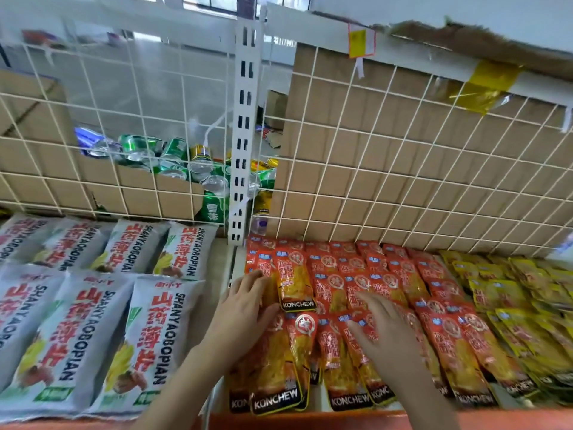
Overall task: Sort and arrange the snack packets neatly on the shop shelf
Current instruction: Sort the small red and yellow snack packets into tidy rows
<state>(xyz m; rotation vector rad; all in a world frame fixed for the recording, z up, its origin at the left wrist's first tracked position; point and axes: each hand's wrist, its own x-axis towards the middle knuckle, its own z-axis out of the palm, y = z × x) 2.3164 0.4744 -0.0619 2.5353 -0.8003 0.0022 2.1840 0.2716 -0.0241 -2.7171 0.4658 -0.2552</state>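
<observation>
Fingers straight and spread, left hand [245, 308] and right hand [384, 333] rest apart on the red snack packets [335, 287] lying on the shelf [310, 422]; I'd slide overlapping ones square with flat palms, keeping rows aligned.

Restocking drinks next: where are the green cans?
Head view, left of centre: the green cans lie behind the wire grid in a cardboard box, beside the white slotted upright, above the grey snack bags.

The grey packets [93, 305] are cut off by the left edge, and the yellow packets [527, 305] are blurred toward the right edge.
</observation>
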